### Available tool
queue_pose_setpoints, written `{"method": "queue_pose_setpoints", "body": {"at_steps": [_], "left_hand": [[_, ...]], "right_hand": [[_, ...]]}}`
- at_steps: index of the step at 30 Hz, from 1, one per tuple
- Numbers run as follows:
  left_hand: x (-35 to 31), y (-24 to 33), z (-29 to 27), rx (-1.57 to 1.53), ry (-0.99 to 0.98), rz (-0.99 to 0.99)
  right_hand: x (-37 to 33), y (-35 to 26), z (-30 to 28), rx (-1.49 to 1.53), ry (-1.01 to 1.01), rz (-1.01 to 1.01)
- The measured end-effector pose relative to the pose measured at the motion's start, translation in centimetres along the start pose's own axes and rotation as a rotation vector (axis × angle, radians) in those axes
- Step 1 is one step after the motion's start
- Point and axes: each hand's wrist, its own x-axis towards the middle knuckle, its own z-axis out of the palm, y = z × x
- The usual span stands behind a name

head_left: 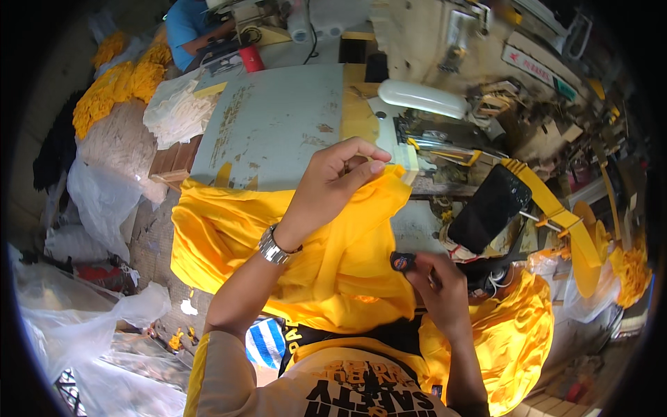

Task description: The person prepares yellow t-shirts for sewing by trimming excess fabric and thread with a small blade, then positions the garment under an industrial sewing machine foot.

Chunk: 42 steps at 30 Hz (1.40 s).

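Observation:
A yellow cloth is spread over the near edge of the worktable and hangs down toward my lap. My left hand, with a metal watch on the wrist, is pinched on the cloth's far edge, close to the sewing machine. To the right and nearer me, my right hand has a small dark label with a round emblem between thumb and fingers. That label is held just beside the cloth's right side. More yellow fabric lies by my right forearm.
A dark phone is held up on the right beside a yellow strip. A white lamp sits above the machine. Plastic sheets and yellow bundles are on the left. A person in blue works at the far left.

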Motion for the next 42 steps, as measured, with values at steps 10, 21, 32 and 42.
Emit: {"method": "queue_pose_setpoints", "body": {"at_steps": [10,21,32,42], "left_hand": [[-4.8,1.8,0.0,0.592,0.330,0.339],[-5.1,0.9,-0.1,0.075,0.233,0.088],[-1.2,3.7,-2.8,0.398,-0.055,0.187],[0.9,6.5,-4.8,0.361,0.001,0.213]], "right_hand": [[9.2,-3.5,5.2,0.727,-0.025,0.025],[8.8,-3.0,3.6,0.821,-0.215,0.020],[2.2,-1.5,5.2,-0.159,0.315,-0.408],[4.8,0.0,6.9,0.250,0.124,-0.186]]}}
